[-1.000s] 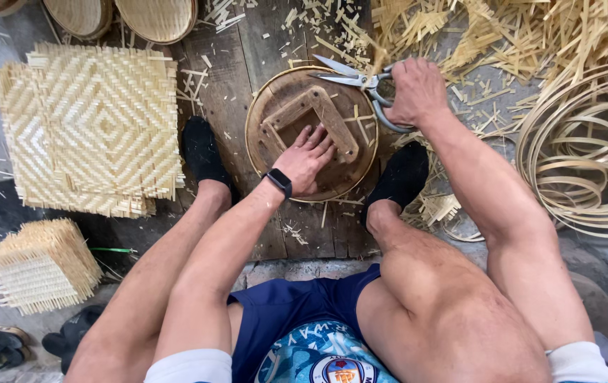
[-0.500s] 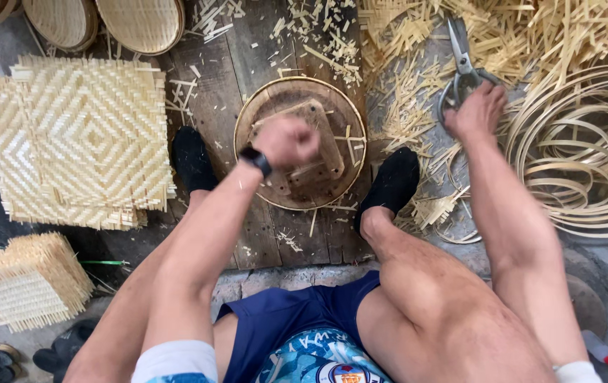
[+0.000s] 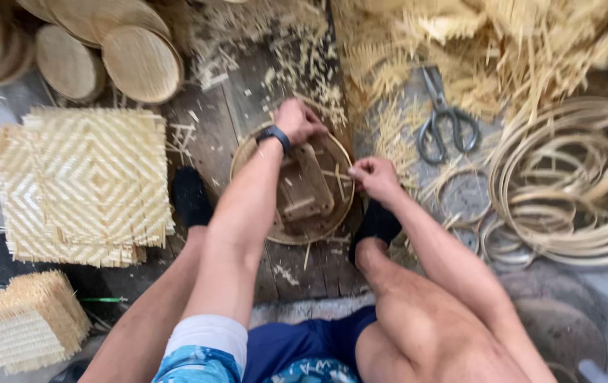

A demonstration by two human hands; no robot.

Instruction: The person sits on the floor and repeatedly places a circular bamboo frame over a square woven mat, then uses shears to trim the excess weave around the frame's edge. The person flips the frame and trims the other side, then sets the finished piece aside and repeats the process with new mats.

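A round wooden mould [image 3: 291,215] with a rectangular block on top lies on the plank floor between my feet. My left hand [image 3: 298,120], with a black watch on the wrist, is curled over the far rim of the mould. At the mould's right rim, my right hand [image 3: 373,176] pinches thin bamboo strips. Grey metal scissors [image 3: 440,120] lie on the floor beyond my right hand, apart from it.
A stack of square woven bamboo mats [image 3: 87,181] lies at the left, a smaller stack [image 3: 27,319] at the lower left. Round woven trays [image 3: 105,57] sit at the back left. Bamboo hoops [image 3: 573,191] are piled at the right, loose shavings [image 3: 503,50] behind.
My right hand let go of the scissors and came back to the mould's right rim. My left hand moved from the mould's centre to its far rim.
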